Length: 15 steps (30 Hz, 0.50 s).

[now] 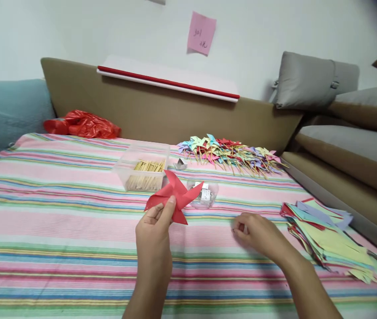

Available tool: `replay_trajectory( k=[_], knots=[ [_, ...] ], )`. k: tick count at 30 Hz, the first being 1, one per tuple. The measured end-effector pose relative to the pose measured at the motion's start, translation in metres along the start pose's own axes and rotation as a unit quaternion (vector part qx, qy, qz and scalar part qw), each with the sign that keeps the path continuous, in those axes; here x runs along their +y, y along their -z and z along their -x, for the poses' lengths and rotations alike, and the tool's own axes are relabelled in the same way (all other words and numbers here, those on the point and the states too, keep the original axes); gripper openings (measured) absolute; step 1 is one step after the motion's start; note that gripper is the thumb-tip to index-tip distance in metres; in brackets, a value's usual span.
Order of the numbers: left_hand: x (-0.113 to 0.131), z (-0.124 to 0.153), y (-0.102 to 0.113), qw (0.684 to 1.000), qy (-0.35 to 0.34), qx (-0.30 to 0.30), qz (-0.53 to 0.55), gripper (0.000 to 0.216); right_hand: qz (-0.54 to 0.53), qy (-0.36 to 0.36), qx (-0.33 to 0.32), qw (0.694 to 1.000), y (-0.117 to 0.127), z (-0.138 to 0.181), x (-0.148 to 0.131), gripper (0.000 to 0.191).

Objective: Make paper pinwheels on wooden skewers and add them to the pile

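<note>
A red paper pinwheel [184,197] is pinched at its centre between the thumb and fingers of my left hand [157,223], held up above the striped cloth. No stick shows on it. My right hand [255,232] is to the right of it, apart from the pinwheel, with its fingers curled together; whatever they may hold is too small to make out. Behind the pinwheel stands a clear round dish [214,191] with small metallic bits and a white labelled packet [205,194], partly hidden by a blade. A clear plastic box [122,170] holds many thin wooden sticks [149,166].
Many finished pinwheels on sticks [228,153] lie piled at the back right. Cut coloured paper sheets [335,237] are stacked on the right, beside grey-brown cushions [351,155]. A red plastic bag [87,125] is at the back left. Striped cloth [58,221] covers the surface.
</note>
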State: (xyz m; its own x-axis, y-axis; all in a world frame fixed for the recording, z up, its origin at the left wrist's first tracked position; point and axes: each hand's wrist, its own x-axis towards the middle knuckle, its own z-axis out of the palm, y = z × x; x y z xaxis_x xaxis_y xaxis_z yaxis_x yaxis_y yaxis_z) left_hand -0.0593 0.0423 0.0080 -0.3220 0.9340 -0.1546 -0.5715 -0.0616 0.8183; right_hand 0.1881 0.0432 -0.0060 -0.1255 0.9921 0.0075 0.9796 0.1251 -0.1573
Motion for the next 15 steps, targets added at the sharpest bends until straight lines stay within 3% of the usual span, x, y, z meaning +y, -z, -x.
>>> replay_trajectory(
  k=[4,9,15],
  knots=[
    [-0.002,-0.001,0.001,1.000,-0.014,0.011,-0.017,0.027,-0.024,-0.026,0.031,0.999,-0.007,0.008,0.009,0.017],
    [-0.001,-0.008,0.002,0.998,-0.033,0.029,-0.033,0.025,-0.038,-0.022,0.039,0.998,-0.009,0.031,0.010,0.032],
    [-0.005,-0.009,0.000,0.998,-0.040,0.023,-0.046,0.020,0.020,0.042,0.019,0.999,-0.054,0.054,-0.012,0.052]
  ],
)
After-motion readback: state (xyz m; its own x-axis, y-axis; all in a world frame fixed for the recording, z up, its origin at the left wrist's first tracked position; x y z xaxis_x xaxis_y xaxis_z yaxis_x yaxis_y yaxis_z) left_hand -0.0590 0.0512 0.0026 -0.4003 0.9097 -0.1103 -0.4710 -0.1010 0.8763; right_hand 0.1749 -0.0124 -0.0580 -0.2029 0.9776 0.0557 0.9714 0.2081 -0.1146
